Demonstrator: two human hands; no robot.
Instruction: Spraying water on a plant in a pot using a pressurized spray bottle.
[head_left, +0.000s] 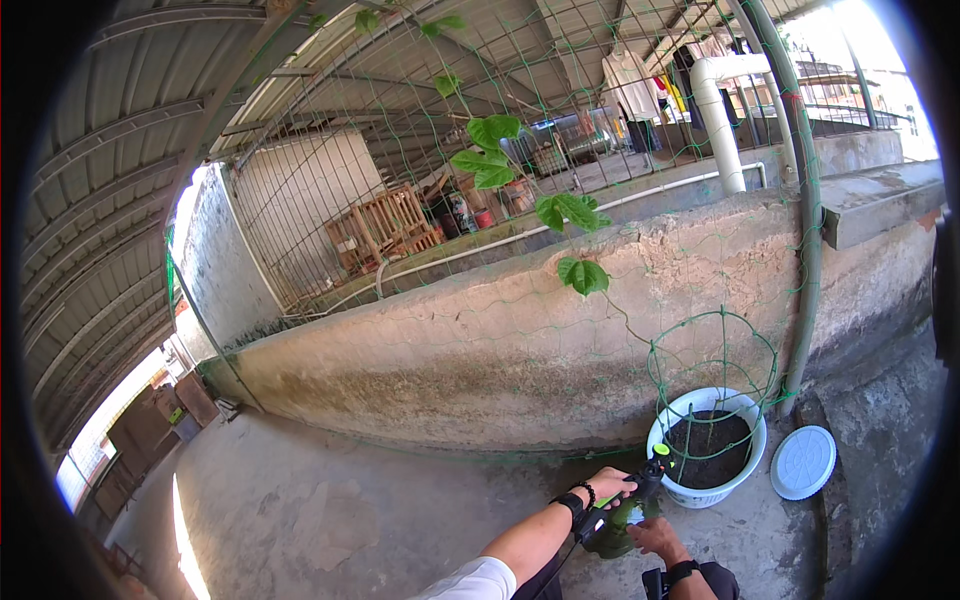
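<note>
My left hand is closed around the black and green trigger head of a spray bottle with a dark green body. The nozzle points toward a white round plant pot at the foot of the wall. Low on the bottle's right side is my right hand, its fingers bent against or near the body; their exact hold is unclear. Dark soil fills the pot, and a green ring-shaped plant support stands in it. A climbing vine with green leaves rises from the pot along the netting.
Right of the pot lies a pale round plastic saucer. A plastered low wall runs behind, topped by metal mesh and green netting. A grey metal post stands behind the pot. Wooden crates and hanging clothes are beyond the wall.
</note>
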